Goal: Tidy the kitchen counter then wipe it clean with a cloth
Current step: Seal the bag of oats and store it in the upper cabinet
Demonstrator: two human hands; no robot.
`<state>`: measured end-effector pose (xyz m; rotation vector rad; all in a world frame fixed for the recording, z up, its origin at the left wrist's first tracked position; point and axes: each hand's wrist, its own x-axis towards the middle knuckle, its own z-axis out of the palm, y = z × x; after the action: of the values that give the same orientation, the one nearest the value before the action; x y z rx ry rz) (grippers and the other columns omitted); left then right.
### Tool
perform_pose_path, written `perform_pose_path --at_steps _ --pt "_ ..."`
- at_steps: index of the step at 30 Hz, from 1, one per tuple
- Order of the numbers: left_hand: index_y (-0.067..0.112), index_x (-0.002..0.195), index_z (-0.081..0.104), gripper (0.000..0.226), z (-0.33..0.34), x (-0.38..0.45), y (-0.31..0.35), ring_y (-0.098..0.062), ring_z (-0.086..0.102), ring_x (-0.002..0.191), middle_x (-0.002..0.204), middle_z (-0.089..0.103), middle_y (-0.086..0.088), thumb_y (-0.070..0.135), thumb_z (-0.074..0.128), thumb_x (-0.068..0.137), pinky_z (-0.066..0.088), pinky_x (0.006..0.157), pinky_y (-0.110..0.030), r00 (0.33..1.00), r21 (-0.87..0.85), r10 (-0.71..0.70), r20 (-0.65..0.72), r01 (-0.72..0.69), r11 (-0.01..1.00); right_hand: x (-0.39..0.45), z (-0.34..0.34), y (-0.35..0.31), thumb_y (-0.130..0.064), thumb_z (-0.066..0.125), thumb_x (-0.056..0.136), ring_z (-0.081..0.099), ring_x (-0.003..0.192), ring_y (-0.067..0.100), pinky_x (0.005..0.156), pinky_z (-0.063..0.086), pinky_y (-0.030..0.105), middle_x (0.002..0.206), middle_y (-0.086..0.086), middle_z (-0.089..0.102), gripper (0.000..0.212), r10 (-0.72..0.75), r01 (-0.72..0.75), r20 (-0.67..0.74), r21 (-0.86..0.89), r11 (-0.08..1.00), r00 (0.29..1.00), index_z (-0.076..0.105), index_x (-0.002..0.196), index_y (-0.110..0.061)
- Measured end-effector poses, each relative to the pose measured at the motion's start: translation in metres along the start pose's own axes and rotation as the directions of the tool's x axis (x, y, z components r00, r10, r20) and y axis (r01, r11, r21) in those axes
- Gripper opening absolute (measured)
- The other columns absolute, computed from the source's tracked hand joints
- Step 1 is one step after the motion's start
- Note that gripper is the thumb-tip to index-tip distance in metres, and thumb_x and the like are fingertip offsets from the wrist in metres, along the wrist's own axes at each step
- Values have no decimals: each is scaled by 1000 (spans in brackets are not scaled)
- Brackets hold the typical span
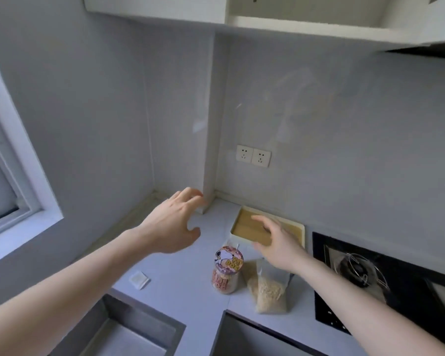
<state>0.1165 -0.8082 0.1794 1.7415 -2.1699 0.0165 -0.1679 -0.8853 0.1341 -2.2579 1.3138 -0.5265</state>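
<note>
Head view: I look down at a pale table (180, 286) in a kitchen corner, both of my bare arms reaching forward.
Left hand (172, 222): raised above the table near the wall corner, fingers spread and relaxed, grasping nothing.
Right hand (275, 240): fingers straight, lying flat on a yellow-topped box (244, 224) by the back wall.
Jar (226, 271): cartoon-dog lid, upright, between my hands and nearer me.
Grain bags (270, 291): clear, just right of the jar, below my right wrist.
Small white packet (139, 280): under my left forearm.
Sink (129, 330): nearest me, left.
Stove (365, 273): right of my right hand.
Cloth: I cannot see one.
</note>
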Motion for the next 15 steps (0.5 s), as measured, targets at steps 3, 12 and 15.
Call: perform_pose_path --at_steps 3,12,15 --pt "30 143 42 62 57 -6 -5 -14 42 130 145 36 12 35 62 84 44 100 -28 987 -72 -86 137 96 993 -6 29 30 -30 68 92 36 143 11 113 30 27 156 -15 35 66 107 -103 150 -37 994 983 37 150 -33" --pt "18 155 23 90 205 12 -15 -27 43 138 156 29 -4 28 74 81 43 110 -36 793 -276 -314 522 505 817 20 98 87 -33 77 82 36 145 19 118 32 35 161 -3 33 94 287 -287 315 -48 957 905 23 158 -27" --pt "16 157 18 97 238 18 -22 -25 41 141 160 27 -6 25 77 80 40 112 -33 734 -283 -356 579 590 756 38 118 102 -33 80 80 34 147 20 118 34 37 163 -2 29 104 300 -311 370 -32 950 879 15 161 -25"
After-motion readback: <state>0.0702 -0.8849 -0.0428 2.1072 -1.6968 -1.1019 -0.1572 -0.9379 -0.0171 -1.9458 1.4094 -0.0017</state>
